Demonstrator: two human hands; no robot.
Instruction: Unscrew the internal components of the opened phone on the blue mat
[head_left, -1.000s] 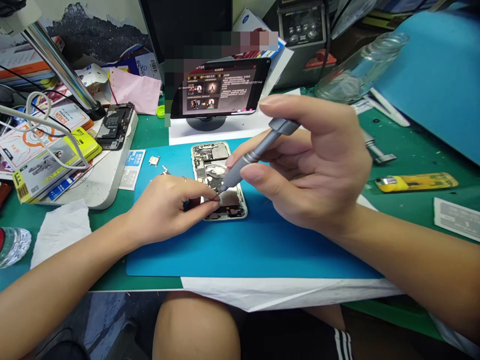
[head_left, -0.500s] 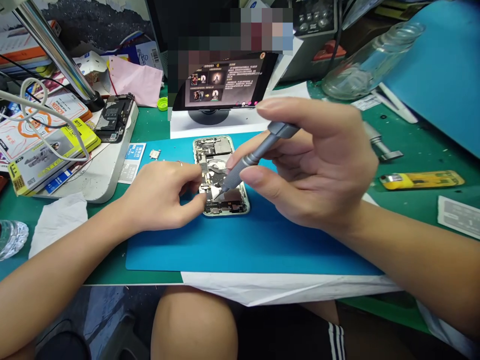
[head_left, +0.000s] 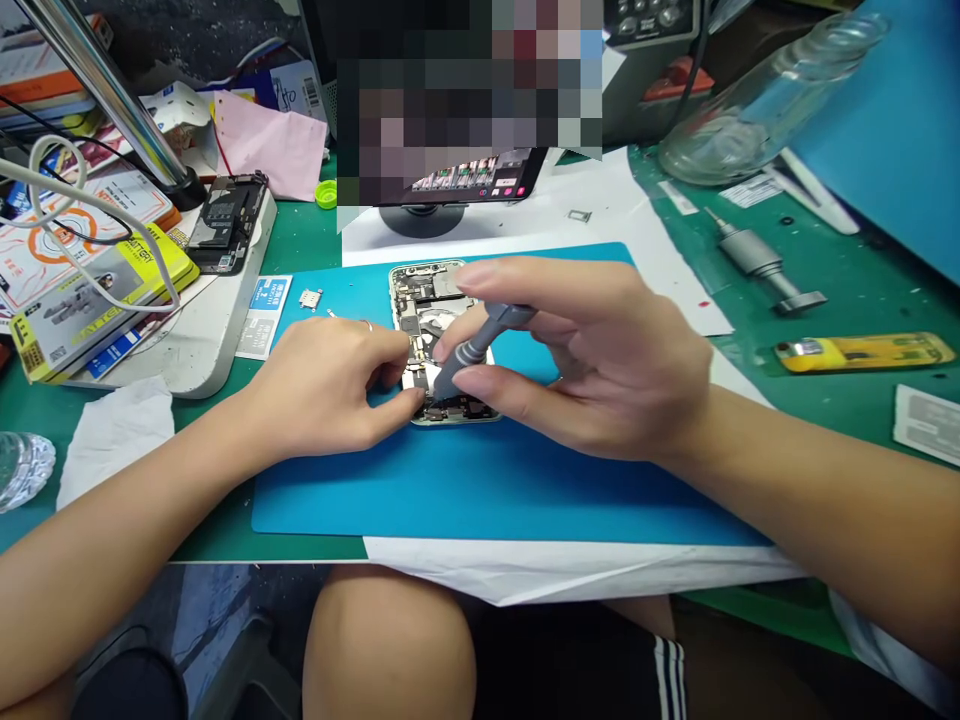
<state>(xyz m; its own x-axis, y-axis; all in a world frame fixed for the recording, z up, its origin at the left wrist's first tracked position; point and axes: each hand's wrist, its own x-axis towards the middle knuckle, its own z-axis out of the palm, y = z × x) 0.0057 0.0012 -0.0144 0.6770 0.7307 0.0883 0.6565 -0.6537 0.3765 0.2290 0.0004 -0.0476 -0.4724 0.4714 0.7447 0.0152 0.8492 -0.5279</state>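
Observation:
An opened smartphone (head_left: 409, 318) lies on the blue mat, its circuit boards and inner parts bare. My left hand (head_left: 334, 390) grips its lower left edge, with the thumb over the rim and the curled fingers along the side. Between thumb and fingers of my right hand (head_left: 592, 350) is a grey precision screwdriver (head_left: 472, 352), slanting down to the left. Its lower end is over the bottom part of the phone; whether the tip touches a screw cannot be made out. My right hand covers much of the phone's right side.
A small metal part (head_left: 311, 298) lies left of the phone on the mat (head_left: 337, 500). Another grey screwdriver (head_left: 757, 258), a yellow cutter (head_left: 862, 352) and a glass jar (head_left: 772, 105) are at the right. A second opened phone (head_left: 225, 225) rests on a white box at the left.
My right hand has moved left and lower with the screwdriver, which now stands steeper over the phone. My left hand keeps its hold. The view has shifted slightly.

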